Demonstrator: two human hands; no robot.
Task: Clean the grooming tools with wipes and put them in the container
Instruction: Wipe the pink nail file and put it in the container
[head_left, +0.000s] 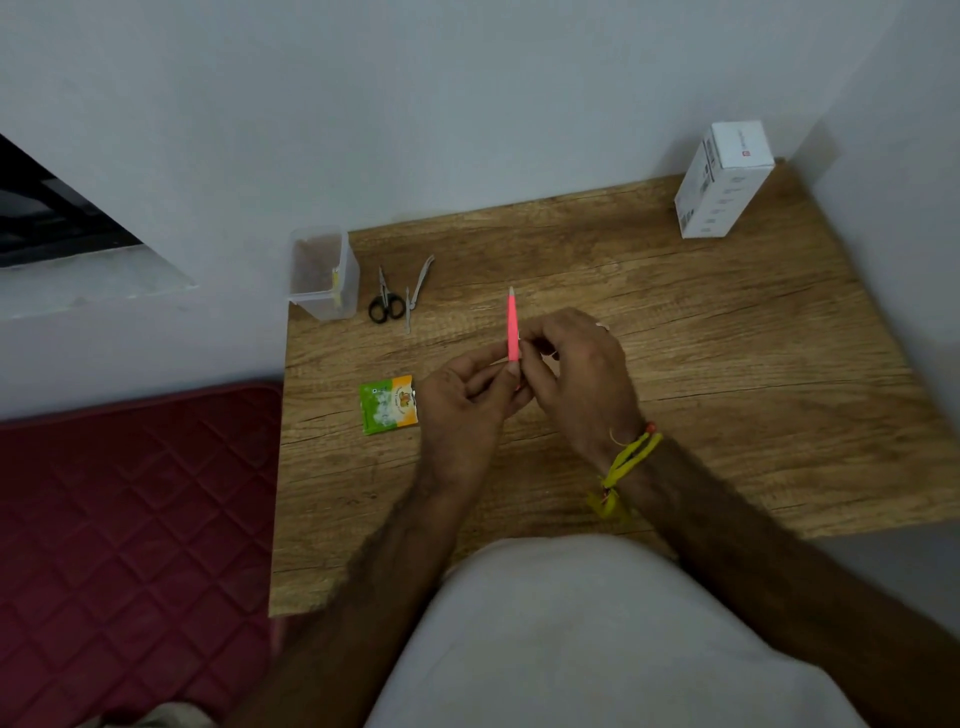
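Pink tweezers (512, 325) point up and away over the middle of the wooden table (727, 364). My left hand (462, 402) grips their lower end. My right hand (576, 374) is closed beside the tweezers' lower part; a wipe in it cannot be made out. Small black-handled scissors (385, 301) and a metal nail clipper (417, 291) lie at the far left of the table. Left of them stands a clear plastic container (324, 273). A green and orange wipe sachet (389, 404) lies just left of my left hand.
A white carton (722, 182) stands at the table's far right corner against the wall. A dark red quilted mat (130, 519) lies beside the table's left edge. My lap in light cloth (597, 639) covers the near edge.
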